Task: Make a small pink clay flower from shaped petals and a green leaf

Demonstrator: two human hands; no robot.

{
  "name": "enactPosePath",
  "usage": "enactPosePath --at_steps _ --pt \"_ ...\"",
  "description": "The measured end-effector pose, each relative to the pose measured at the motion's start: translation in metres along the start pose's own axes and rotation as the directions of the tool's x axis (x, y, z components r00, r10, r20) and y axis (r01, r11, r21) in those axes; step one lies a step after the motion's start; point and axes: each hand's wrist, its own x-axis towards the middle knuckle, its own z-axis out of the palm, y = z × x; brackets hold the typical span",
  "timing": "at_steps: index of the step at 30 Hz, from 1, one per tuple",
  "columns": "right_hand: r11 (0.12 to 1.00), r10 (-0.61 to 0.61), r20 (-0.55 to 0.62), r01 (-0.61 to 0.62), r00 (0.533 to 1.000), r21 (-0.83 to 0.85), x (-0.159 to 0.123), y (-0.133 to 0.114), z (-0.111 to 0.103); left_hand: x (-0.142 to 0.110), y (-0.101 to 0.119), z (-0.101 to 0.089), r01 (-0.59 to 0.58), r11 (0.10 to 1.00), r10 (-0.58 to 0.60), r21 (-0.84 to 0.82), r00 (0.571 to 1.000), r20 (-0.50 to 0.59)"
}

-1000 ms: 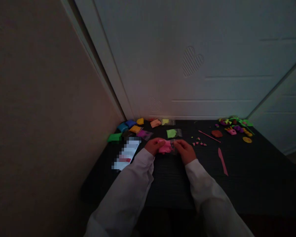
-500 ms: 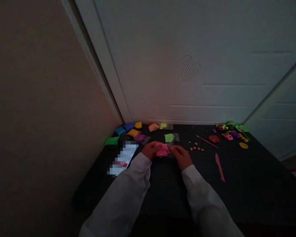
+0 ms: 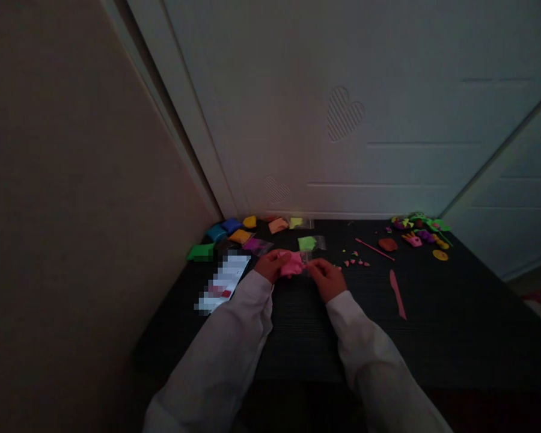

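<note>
pink packet (image 3: 290,263) toward table's far edge (image 3: 333,225): left hand (image 3: 269,266) grips, right hand (image 3: 329,281) pinches clear end (image 3: 305,257) (presumably emptying); next, steady pull.

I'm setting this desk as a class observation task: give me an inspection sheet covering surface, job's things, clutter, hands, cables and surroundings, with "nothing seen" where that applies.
Surface: dark table, dimly lit.
Job's things: pink packet with a clear end.
Clutter: coloured packets and lit screen at left; small pieces, thin pink stick, pink knife-shaped tool and coloured shapes at right.
Hands: left hand holds the packet; right hand is at its clear end, grip unclear.
Cables: nothing seen.
Surroundings: pale panel with heart patterns behind; plain wall at left.
</note>
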Motion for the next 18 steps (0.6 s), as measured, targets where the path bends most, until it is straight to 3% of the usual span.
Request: enactPosePath --at_steps 18 --pt "0.994 -0.055 0.015 0.056 0.998 -0.097 -0.0027 -0.0047 -0.0004 -0.0007 0.0055 -0.0031 0.013 0.995 -0.017 -0.095 0.999 -0.042"
